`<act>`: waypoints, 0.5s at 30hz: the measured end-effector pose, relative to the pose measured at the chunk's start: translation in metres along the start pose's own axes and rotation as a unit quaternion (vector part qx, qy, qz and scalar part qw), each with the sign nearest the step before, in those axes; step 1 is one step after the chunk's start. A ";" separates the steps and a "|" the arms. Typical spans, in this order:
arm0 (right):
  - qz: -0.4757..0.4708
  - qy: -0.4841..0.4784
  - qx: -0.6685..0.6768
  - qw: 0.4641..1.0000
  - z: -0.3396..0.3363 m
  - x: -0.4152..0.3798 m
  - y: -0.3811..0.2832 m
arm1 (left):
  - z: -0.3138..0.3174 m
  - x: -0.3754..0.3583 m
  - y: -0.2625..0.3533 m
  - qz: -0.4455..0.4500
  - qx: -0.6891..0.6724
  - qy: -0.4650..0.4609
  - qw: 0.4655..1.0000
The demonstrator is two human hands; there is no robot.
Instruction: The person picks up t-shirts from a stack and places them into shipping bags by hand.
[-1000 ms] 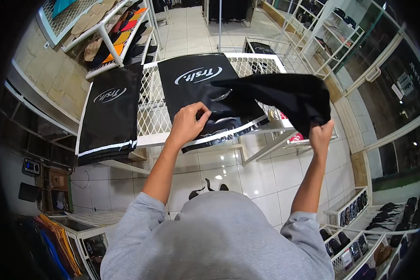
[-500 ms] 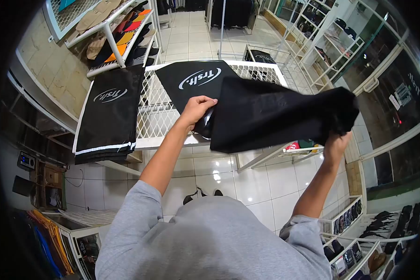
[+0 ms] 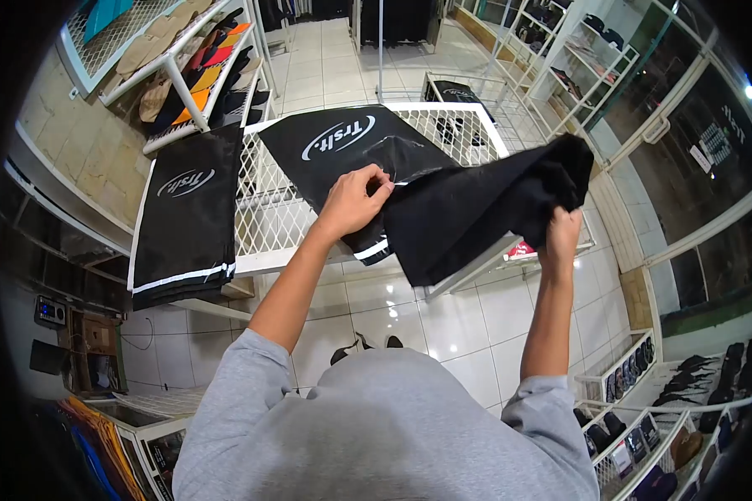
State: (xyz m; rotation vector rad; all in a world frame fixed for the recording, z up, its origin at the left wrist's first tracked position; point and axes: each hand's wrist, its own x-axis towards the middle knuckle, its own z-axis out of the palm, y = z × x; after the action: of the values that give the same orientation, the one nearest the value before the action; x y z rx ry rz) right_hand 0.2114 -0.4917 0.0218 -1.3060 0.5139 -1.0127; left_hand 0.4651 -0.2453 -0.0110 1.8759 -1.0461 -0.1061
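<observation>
At frame centre, the left hand (image 3: 351, 203) pinches the mouth of a black branded bag (image 3: 342, 146) lying on the white mesh table (image 3: 267, 209). The right hand (image 3: 560, 238) clutches a black garment (image 3: 468, 204), held just right of centre.

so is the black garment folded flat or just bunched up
Bunched, not folded flat: the black garment hangs loose and creased between the left hand and the raised right hand, over the black bag.
</observation>
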 end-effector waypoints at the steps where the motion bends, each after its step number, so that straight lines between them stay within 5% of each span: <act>1: 0.000 0.002 -0.003 1.000 0.006 0.001 -0.002 | 0.000 0.002 0.005 -0.036 0.013 -0.030 0.999; 6: -0.044 0.126 0.106 0.985 0.036 -0.015 0.017 | 0.005 -0.001 0.007 -0.048 -0.003 -0.039 0.998; 11: -0.024 0.155 0.079 0.984 0.037 -0.062 0.042 | 0.000 -0.061 0.017 -0.023 0.137 0.087 0.986; 13: -0.156 0.108 -0.127 0.974 0.030 -0.079 0.049 | 0.001 -0.089 0.022 -0.044 0.184 0.102 0.977; 14: -0.153 0.108 -0.128 0.974 0.021 -0.087 0.046 | 0.004 -0.100 0.022 -0.044 0.175 0.098 0.979; 15: -0.167 -0.009 -0.213 0.963 0.007 -0.092 0.036 | 0.008 -0.106 0.014 -0.024 0.177 0.120 0.977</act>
State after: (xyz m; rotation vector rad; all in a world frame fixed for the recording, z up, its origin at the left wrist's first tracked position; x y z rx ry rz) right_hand 0.1827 -0.4127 -0.0302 -1.8291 0.5252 -1.2072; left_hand 0.3856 -0.1795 -0.0411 2.1688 -0.8953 0.2914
